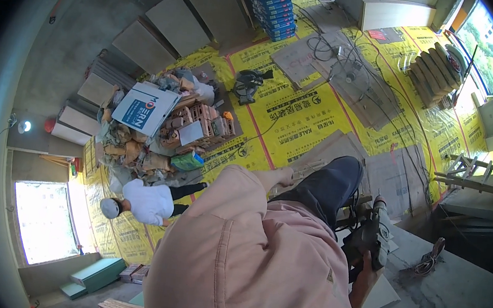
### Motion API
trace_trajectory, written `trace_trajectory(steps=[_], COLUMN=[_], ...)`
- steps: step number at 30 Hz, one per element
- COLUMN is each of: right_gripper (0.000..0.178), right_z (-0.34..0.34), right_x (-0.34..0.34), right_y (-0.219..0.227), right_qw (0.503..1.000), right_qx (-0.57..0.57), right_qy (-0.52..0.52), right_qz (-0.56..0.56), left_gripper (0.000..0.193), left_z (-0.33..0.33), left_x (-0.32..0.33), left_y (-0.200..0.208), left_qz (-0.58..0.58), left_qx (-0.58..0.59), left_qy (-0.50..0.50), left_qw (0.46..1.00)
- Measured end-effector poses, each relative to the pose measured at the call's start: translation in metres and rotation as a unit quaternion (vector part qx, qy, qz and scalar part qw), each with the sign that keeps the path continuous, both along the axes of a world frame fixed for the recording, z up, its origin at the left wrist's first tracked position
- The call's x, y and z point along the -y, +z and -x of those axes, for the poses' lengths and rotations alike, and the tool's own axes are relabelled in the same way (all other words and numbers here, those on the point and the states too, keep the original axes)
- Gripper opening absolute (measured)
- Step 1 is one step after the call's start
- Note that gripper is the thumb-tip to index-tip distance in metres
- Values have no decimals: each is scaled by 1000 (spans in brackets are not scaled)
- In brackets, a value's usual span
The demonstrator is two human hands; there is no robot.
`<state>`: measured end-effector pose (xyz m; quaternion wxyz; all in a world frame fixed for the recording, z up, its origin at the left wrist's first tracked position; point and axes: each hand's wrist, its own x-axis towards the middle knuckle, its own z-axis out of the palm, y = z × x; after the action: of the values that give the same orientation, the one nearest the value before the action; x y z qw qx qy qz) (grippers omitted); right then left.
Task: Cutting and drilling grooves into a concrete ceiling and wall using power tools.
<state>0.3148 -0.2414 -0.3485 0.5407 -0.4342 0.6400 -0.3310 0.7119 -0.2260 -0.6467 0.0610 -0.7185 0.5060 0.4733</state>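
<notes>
At my right side, my right hand (pixel 368 266) is wrapped around the rear of a dark power drill (pixel 364 234). The drill stands with its pale chuck end pointing away from me, beside my bent leg in dark trousers (pixel 328 189). Past my pink sleeve, my left hand (pixel 284 175) is only partly visible, low beside my thigh. Its fingers are too small and too hidden to read. Pale strips (pixel 308 170) lie on the floor boards beyond that hand.
A person in a white shirt (pixel 148 201) bends near a rubble heap with a white box (pixel 145 109). Cables (pixel 334 58) cross the yellow floor film (pixel 292 123). Blue boxes (pixel 270 9), sacks (pixel 432 77) and a wooden ladder (pixel 478 175) stand around. A concrete ledge (pixel 454 290) lies right, bearing a coiled cord (pixel 427 261).
</notes>
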Motion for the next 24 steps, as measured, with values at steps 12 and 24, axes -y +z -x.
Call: trace_trajectory(steps=[12, 24], right_gripper=[27, 27], right_z=[-1, 0], right_x=[0, -2], right_y=[3, 3], right_qw=[1000, 999], right_qx=[-6, -43], right_qy=[22, -1], right_qz=[-6, -8], left_gripper=[38, 38], left_z=[-1, -3], left_x=[-1, -5], left_y=[-17, -25], left_qz=[18, 15], left_qx=[0, -5], left_qy=[-11, 4], left_qw=[1000, 1000])
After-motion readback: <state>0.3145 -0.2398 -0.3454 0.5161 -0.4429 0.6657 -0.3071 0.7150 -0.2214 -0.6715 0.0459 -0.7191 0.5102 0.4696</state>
